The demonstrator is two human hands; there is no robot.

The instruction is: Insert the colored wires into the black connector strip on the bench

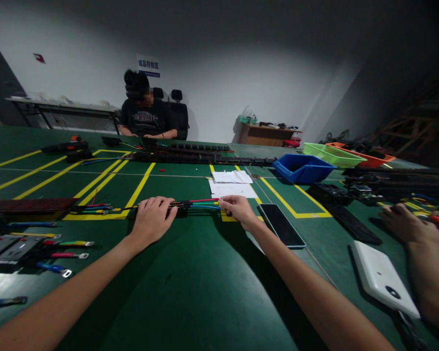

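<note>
A dark cable bundle (pixel 183 206) lies crosswise in front of me, with red and blue wires (pixel 201 206) coming out of its right end. My left hand (pixel 152 216) is closed over the bundle from above, palm down. Thumb and fingers of my right hand (pixel 239 209) pinch the wire ends; a bit of yellow shows there, but the tips are partly hidden. Left of my left hand, more coloured wires (pixel 100 208) with small end pieces run toward a dark red strip (pixel 29 205). A black-screened phone (pixel 281 225) rests just right of my right hand.
White papers (pixel 232 183) lie beyond my right hand. A blue bin (pixel 303 168) and a green bin (pixel 331 155) stand at right. Lugged cables (pixel 69 255) stick out at left. Another person's hand (pixel 411 226) works near a white power bank (pixel 382 278). Someone sits opposite.
</note>
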